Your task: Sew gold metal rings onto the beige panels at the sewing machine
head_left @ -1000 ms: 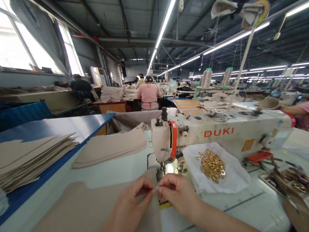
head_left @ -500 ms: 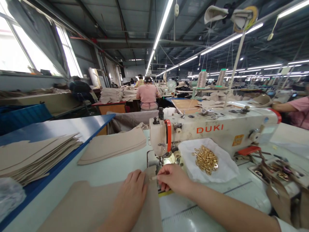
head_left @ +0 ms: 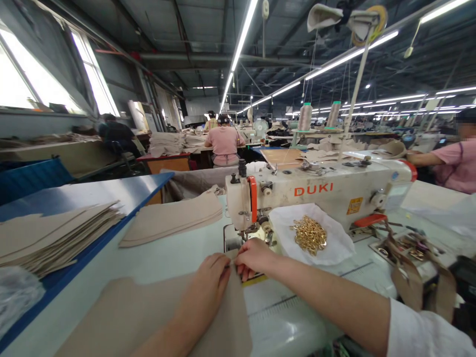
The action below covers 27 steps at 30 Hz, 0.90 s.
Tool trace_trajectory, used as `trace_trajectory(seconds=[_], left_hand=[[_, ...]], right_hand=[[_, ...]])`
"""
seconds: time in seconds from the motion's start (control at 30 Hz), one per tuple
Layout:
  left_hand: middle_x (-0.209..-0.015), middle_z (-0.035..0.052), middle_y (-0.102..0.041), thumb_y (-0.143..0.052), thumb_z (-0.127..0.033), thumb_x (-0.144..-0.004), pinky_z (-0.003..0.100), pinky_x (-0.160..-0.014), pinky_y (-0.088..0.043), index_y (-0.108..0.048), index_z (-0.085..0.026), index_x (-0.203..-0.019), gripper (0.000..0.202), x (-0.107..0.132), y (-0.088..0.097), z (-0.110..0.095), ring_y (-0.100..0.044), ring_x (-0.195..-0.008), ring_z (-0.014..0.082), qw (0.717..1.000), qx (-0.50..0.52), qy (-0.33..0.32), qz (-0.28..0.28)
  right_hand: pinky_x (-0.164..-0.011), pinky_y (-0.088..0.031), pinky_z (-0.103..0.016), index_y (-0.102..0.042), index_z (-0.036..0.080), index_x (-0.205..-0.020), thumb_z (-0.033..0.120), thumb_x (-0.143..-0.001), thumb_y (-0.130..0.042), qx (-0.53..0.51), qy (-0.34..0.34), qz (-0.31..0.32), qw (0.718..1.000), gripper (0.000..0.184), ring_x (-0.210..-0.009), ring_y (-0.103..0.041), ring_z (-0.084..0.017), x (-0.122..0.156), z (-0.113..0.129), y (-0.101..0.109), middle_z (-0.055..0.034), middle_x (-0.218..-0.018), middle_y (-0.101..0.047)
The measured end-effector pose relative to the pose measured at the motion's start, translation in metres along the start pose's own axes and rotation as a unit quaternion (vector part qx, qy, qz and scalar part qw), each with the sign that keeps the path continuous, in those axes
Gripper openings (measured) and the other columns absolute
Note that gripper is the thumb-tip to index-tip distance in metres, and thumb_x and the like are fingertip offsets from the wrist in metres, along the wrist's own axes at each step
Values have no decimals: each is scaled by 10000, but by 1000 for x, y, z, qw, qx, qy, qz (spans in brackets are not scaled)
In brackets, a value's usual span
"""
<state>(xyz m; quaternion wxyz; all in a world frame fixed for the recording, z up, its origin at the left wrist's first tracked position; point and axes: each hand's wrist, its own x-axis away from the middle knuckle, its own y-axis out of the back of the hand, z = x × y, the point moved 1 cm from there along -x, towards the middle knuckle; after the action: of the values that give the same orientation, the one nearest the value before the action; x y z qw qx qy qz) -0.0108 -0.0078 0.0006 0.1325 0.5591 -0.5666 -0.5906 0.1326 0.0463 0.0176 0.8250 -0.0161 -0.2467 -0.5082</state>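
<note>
A large beige fabric panel [head_left: 148,307] lies on the pale machine table. On its upper right part rests my left hand [head_left: 203,285], with its fingers drawn together and their tips pinching at the panel's edge. Right beside those fingertips, my right hand [head_left: 255,259] is closed in a pinch. The small beige fabric strip it held a moment earlier is mostly hidden by the fingers. Both hands are just in front of the needle area of the sewing machine [head_left: 320,191], whose head stands above and behind them.
A white cloth [head_left: 338,248] with gold metal hooks [head_left: 310,235] lies by the machine. Stacked fabric pieces [head_left: 70,238] and a plastic bag [head_left: 18,297] are at left; more panels [head_left: 174,215] lie behind. An open tray with straps [head_left: 416,277] stands at right. Other people sit farther off.
My left fingers have moved forward and curled, from lying flat on the panel to pinching next to my right fingers. The view has shifted slightly, showing more of my right sleeve.
</note>
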Motion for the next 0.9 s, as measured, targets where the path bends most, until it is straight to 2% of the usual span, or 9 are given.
trace_trajectory(seconds=[0.13, 0.23, 0.47, 0.57, 0.67, 0.73, 0.77, 0.83, 0.9], left_hand=[[-779, 57, -676, -373, -173, -876, 343, -709, -558, -609, -212, -736, 277, -8, -3, 3, -645, -759, 217, 999, -10, -41, 12], [-802, 63, -680, -375, -174, -879, 332, -714, -550, -612, -206, -743, 275, -9, -4, 4, -640, -784, 213, 998, -12, -59, 1], [-730, 36, -649, -405, -130, -840, 314, -697, -517, -563, -215, -695, 230, -15, -4, 0, -612, -758, 199, 998, -9, -53, 26], [-707, 33, -636, -419, -107, -810, 313, -675, -508, -538, -216, -664, 218, -18, -3, -2, -606, -740, 203, 998, -14, -42, 45], [-719, 31, -638, -441, -98, -786, 314, -674, -508, -542, -214, -667, 194, -18, -3, -1, -609, -743, 204, 998, -5, -32, 47], [-728, 31, -642, -445, -107, -792, 313, -679, -511, -544, -214, -675, 187, -17, -4, 0, -614, -746, 203, 999, 8, -36, 32], [-730, 31, -644, -442, -111, -797, 311, -679, -512, -543, -215, -678, 188, -17, -4, 0, -616, -745, 201, 999, 14, -41, 22], [-728, 28, -647, -434, -116, -807, 306, -677, -514, -540, -218, -677, 196, -15, -5, 2, -617, -736, 196, 998, 23, -51, 4], [-728, 24, -650, -432, -116, -813, 305, -679, -515, -545, -220, -683, 202, -15, -7, 3, -618, -731, 192, 998, 26, -55, -6]], right_hand=[[-357, -444, -140, -518, 157, -486, 19, -734, -572, 12, -5, 4, 1000, 289, -311, -530, -81, -3, 0, 2, 46, -379, -551], [-358, -453, -152, -511, 157, -480, 28, -734, -570, 20, -3, 9, 1000, 290, -306, -526, -83, -5, -1, 3, 42, -394, -559], [-421, -494, -200, -529, 163, -521, 49, -755, -528, 68, 35, 5, 997, 260, -353, -561, -101, -6, -4, 5, 30, -462, -583], [-487, -503, -226, -624, 163, -704, 75, -791, -511, 117, 91, -43, 988, 167, -493, -631, -136, 3, -9, 8, 1, -611, -657], [-752, -511, -297, -671, 178, -836, 64, -785, -545, 182, 176, -95, 963, 178, -815, -659, -190, 25, -20, 16, -41, -844, -701], [-894, -448, -334, -687, 180, -826, 57, -788, -566, 244, 249, -86, 933, 177, -964, -606, -215, 42, -30, 21, -57, -931, -691], [-921, -429, -339, -693, 176, -846, 65, -806, -565, 293, 298, -67, 906, 173, -985, -585, -220, 51, -34, 23, -65, -950, -683], [-922, -429, -346, -678, 151, -961, 95, -857, -545, 426, 405, -31, 808, 178, -975, -563, -224, 64, -41, 25, -86, -974, -666], [-914, -438, -349, -633, 132, -1072, 131, -891, -533, 520, 461, -24, 718, 207, -975, -546, -228, 71, -45, 25, -91, -1000, -650]])
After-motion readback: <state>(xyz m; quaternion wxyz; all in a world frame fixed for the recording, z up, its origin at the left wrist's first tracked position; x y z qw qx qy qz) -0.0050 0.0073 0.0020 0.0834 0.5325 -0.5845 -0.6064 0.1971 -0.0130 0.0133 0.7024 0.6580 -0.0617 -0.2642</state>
